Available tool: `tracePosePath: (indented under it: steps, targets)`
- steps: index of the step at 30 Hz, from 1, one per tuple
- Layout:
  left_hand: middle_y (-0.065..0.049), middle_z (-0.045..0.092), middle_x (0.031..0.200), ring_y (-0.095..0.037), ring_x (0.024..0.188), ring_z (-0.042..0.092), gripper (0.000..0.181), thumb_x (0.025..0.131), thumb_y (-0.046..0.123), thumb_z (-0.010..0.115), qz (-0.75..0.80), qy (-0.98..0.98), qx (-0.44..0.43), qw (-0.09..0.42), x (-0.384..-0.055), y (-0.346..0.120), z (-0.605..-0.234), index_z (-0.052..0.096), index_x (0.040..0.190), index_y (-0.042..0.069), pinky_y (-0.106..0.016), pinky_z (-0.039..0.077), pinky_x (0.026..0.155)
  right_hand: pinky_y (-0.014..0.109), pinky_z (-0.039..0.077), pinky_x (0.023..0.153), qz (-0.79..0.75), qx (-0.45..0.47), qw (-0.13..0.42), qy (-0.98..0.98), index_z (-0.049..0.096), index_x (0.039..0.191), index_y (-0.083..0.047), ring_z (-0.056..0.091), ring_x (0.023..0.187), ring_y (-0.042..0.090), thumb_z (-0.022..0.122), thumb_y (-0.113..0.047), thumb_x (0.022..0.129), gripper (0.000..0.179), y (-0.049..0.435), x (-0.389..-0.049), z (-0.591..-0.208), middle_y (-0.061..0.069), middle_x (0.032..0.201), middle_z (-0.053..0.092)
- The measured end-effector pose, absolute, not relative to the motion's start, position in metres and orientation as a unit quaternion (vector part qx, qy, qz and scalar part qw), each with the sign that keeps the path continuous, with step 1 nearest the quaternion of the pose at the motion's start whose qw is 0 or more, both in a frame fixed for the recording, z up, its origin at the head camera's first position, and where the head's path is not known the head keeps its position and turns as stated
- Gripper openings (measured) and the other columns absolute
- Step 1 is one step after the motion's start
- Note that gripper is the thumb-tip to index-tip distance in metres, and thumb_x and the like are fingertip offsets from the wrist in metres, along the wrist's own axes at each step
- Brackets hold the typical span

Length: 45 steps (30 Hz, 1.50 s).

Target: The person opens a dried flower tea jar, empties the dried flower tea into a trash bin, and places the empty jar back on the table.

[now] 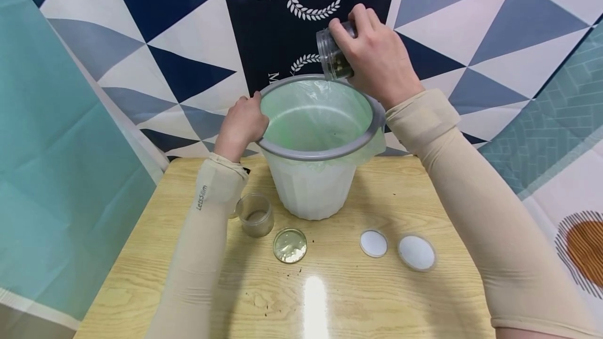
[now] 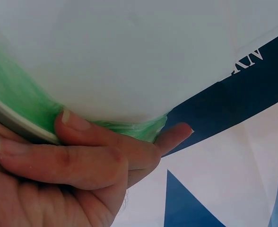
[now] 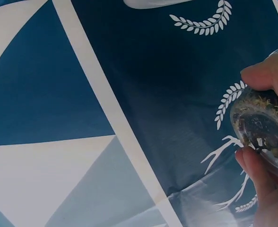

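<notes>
A white waste bin [image 1: 311, 187] with a grey rim stands at the back of the table, lined with a thin green bag [image 1: 306, 124]. My left hand [image 1: 242, 122] grips the rim on its left side; in the left wrist view its curled fingers [image 2: 77, 161] lie against the rim and the bag's folded edge. Above the bin's back right rim, my right hand [image 1: 379, 59] holds a clear jar [image 1: 325, 48] tipped on its side, mouth towards the left. Dried, leafy bits show inside the jar [image 3: 262, 125] in the right wrist view.
On the table [image 1: 358, 297] stand a second clear jar [image 1: 256, 218], left of the bin, and a gold-coloured round lid [image 1: 289, 246]. Two white discs, a smaller one [image 1: 373, 243] and a larger one [image 1: 416, 252], lie to the right. Dark crumbs are scattered in front. A patterned cloth [image 1: 188, 41] hangs behind.
</notes>
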<state>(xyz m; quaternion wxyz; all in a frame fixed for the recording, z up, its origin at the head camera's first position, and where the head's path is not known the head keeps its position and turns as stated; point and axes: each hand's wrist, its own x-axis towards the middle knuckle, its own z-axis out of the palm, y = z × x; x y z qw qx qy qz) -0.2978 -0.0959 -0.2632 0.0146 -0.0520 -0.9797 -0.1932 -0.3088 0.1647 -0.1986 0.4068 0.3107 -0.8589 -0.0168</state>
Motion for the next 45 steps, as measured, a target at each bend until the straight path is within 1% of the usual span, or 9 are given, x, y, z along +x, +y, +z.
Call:
tracePosePath:
  steps: [13, 15, 18, 20, 21, 27, 33, 41, 45]
  targets:
    - [-0.029, 0.047, 0.149, -0.040, 0.120, 0.054, 0.066, 0.098, 0.008, 0.040, -0.197, -0.979, -0.051, 0.018, -0.2965, -0.0955, -0.2633, 0.026, 0.162, 0.000, -0.050, 0.048, 0.107, 0.056, 0.062, 0.082, -0.053, 0.322, 0.427, -0.843, 0.054, 0.136, -0.001, 0.057, 0.098, 0.041, 0.068, 0.003, 0.080, 0.058, 0.1634, -0.3091, -0.1998, 0.031, 0.115, 0.054]
    - [-0.029, 0.047, 0.149, -0.040, 0.120, 0.054, 0.066, 0.098, 0.008, 0.040, -0.197, -0.979, -0.051, 0.017, -0.2961, -0.0955, -0.2634, 0.026, 0.162, 0.000, -0.050, 0.048, 0.107, 0.055, 0.062, 0.081, -0.060, 0.323, 0.433, -0.839, 0.054, 0.136, -0.001, 0.057, 0.099, 0.042, 0.062, 0.004, 0.086, 0.051, 0.1637, -0.3088, -0.2000, 0.031, 0.116, 0.054]
    - [-0.029, 0.047, 0.149, -0.040, 0.120, 0.054, 0.066, 0.098, 0.008, 0.041, -0.196, -0.979, -0.050, 0.016, -0.2959, -0.0956, -0.2634, 0.026, 0.162, 0.000, -0.050, 0.048, 0.107, 0.054, 0.062, 0.082, -0.071, 0.324, 0.445, -0.832, 0.054, 0.136, -0.001, 0.058, 0.100, 0.043, 0.049, 0.005, 0.097, 0.040, 0.1645, -0.3085, -0.2002, 0.032, 0.116, 0.055]
    - [-0.029, 0.047, 0.149, -0.040, 0.120, 0.054, 0.067, 0.098, 0.008, 0.041, -0.196, -0.979, -0.050, 0.017, -0.2960, -0.0955, -0.2634, 0.026, 0.162, 0.000, -0.050, 0.048, 0.107, 0.054, 0.062, 0.082, -0.075, 0.324, 0.451, -0.828, 0.054, 0.136, -0.001, 0.059, 0.101, 0.043, 0.042, 0.004, 0.101, 0.037, 0.1652, -0.3083, -0.2005, 0.032, 0.117, 0.055]
    - [-0.029, 0.047, 0.149, -0.040, 0.120, 0.054, 0.067, 0.098, 0.008, 0.041, -0.196, -0.979, -0.051, 0.017, -0.2961, -0.0954, -0.2635, 0.026, 0.162, 0.000, -0.050, 0.048, 0.107, 0.054, 0.062, 0.083, -0.077, 0.323, 0.453, -0.827, 0.054, 0.135, -0.002, 0.059, 0.101, 0.043, 0.041, 0.004, 0.101, 0.037, 0.1657, -0.3081, -0.2005, 0.032, 0.118, 0.056]
    - [-0.030, 0.048, 0.148, -0.040, 0.119, 0.055, 0.067, 0.097, 0.008, 0.042, -0.199, -0.978, -0.054, 0.020, -0.2969, -0.0955, -0.2642, 0.027, 0.162, -0.001, -0.050, 0.049, 0.106, 0.053, 0.061, 0.087, -0.088, 0.325, 0.454, -0.825, 0.054, 0.136, -0.003, 0.059, 0.103, 0.043, 0.042, 0.007, 0.100, 0.039, 0.1671, -0.3086, -0.1990, 0.031, 0.119, 0.055]
    - [-0.030, 0.048, 0.147, -0.040, 0.119, 0.055, 0.067, 0.097, 0.008, 0.042, -0.203, -0.977, -0.053, 0.019, -0.2968, -0.0958, -0.2639, 0.027, 0.162, -0.001, -0.050, 0.048, 0.106, 0.055, 0.061, 0.086, -0.073, 0.329, 0.461, -0.821, 0.055, 0.135, -0.003, 0.059, 0.102, 0.044, 0.039, 0.008, 0.102, 0.038, 0.1667, -0.3090, -0.1958, 0.031, 0.118, 0.055]
    - [-0.030, 0.046, 0.150, -0.040, 0.123, 0.054, 0.067, 0.098, 0.009, 0.042, -0.202, -0.978, -0.052, 0.018, -0.2972, -0.0957, -0.2637, 0.026, 0.162, 0.000, -0.050, 0.048, 0.108, 0.056, 0.061, 0.089, -0.076, 0.324, 0.447, -0.830, 0.054, 0.137, -0.003, 0.060, 0.106, 0.044, 0.047, 0.007, 0.098, 0.040, 0.1694, -0.3080, -0.1966, 0.031, 0.120, 0.054]
    - [-0.030, 0.046, 0.150, -0.041, 0.123, 0.054, 0.067, 0.097, 0.008, 0.042, -0.201, -0.978, -0.054, 0.020, -0.2973, -0.0958, -0.2636, 0.026, 0.162, -0.001, -0.051, 0.047, 0.108, 0.056, 0.060, 0.091, -0.077, 0.322, 0.445, -0.832, 0.053, 0.137, -0.003, 0.060, 0.107, 0.045, 0.047, 0.007, 0.097, 0.042, 0.1699, -0.3075, -0.1960, 0.032, 0.121, 0.054]
